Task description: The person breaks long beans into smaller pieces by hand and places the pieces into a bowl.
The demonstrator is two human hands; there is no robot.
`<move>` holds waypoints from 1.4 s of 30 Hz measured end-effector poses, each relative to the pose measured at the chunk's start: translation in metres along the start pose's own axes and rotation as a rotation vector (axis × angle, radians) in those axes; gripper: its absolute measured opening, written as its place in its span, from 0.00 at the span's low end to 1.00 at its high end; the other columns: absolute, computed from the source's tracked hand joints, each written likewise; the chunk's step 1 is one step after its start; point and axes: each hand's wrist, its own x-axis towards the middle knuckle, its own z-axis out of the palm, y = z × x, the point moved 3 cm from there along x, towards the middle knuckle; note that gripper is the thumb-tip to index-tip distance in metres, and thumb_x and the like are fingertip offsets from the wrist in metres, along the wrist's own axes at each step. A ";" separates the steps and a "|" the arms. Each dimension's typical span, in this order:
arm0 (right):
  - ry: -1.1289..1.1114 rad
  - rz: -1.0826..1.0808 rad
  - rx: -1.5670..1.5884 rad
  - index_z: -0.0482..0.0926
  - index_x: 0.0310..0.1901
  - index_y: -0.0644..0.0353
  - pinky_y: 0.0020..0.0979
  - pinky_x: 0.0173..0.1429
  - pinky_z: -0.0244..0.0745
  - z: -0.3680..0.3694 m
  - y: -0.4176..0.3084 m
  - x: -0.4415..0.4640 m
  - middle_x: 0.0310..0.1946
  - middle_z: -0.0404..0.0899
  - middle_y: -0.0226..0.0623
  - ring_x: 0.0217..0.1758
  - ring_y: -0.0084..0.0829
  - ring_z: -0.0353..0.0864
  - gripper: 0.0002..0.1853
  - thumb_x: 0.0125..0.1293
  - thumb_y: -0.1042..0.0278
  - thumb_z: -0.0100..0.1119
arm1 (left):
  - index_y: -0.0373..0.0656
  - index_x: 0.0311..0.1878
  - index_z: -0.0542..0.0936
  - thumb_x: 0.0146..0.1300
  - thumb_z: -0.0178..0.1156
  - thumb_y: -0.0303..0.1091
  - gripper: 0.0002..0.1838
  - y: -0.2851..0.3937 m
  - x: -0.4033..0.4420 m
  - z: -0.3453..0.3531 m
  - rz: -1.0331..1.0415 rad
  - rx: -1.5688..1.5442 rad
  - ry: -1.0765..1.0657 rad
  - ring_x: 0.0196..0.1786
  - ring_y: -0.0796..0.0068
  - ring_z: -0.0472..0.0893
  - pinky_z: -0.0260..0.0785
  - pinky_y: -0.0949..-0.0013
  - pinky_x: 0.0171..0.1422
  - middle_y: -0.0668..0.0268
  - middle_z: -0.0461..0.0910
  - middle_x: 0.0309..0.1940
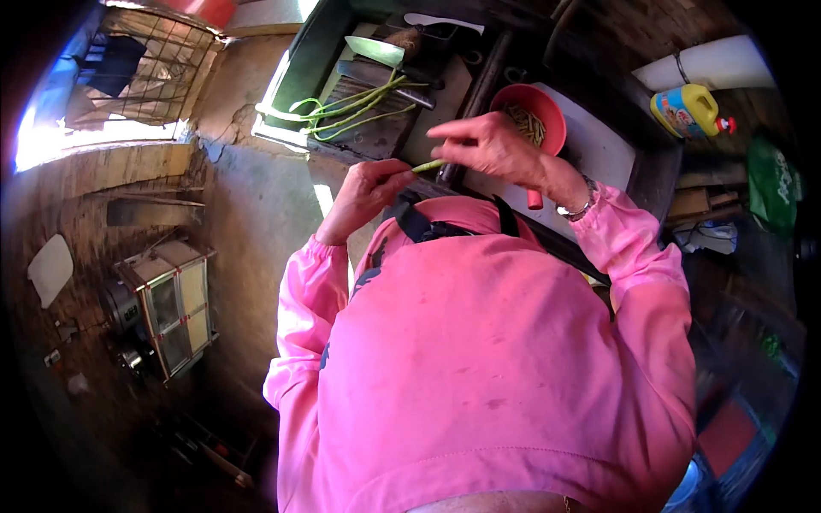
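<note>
My left hand point(368, 195) pinches one end of a short length of green long bean point(427, 166) between thumb and fingers. Just to its right, my right hand point(496, 150) has its fingers stretched out and apart. The lower fingertips of that hand lie close to the bean's free end; whether they touch it I cannot tell. Beyond the hands, several whole long beans point(359, 109) lie in a loose bundle on a dark board. Partly behind my right wrist is a red bowl point(556, 115) with cut bean pieces point(528, 126) inside.
A knife with a wide blade point(376, 50) rests behind the beans, near a white spoon-like utensil point(440, 22). A yellow bottle with a red cap point(688, 111) stands at the right. At the left is a small cabinet with paned doors point(175, 308).
</note>
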 end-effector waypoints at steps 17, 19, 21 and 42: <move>-0.109 0.179 0.191 0.82 0.30 0.65 0.29 0.33 0.71 0.040 0.036 -0.001 0.19 0.80 0.34 0.24 0.23 0.78 0.15 0.64 0.60 0.57 | 0.39 0.42 0.82 0.59 0.63 0.32 0.10 -0.008 -0.007 -0.033 0.078 0.267 0.103 0.32 0.58 0.83 0.72 0.65 0.38 0.53 0.81 0.29; -0.137 0.145 0.124 0.82 0.30 0.66 0.28 0.32 0.71 0.042 0.034 -0.001 0.19 0.80 0.33 0.24 0.21 0.78 0.15 0.64 0.61 0.57 | 0.39 0.42 0.82 0.60 0.62 0.32 0.09 -0.004 -0.004 -0.035 0.097 0.339 0.114 0.33 0.56 0.83 0.73 0.64 0.37 0.53 0.82 0.30; -0.162 0.166 0.114 0.82 0.28 0.66 0.27 0.31 0.71 0.043 0.035 0.000 0.20 0.81 0.32 0.25 0.20 0.78 0.15 0.64 0.62 0.58 | 0.39 0.42 0.82 0.60 0.61 0.31 0.09 0.003 0.000 -0.035 0.156 0.357 0.127 0.34 0.54 0.83 0.73 0.63 0.37 0.53 0.82 0.30; 0.679 0.338 0.758 0.81 0.45 0.63 0.17 0.40 0.75 -0.043 0.148 -0.036 0.32 0.84 0.35 0.37 0.23 0.82 0.15 0.70 0.59 0.57 | 0.37 0.40 0.84 0.67 0.60 0.35 0.10 -0.037 -0.022 -0.021 -0.114 -0.080 0.062 0.21 0.86 0.71 0.61 0.76 0.25 0.71 0.71 0.16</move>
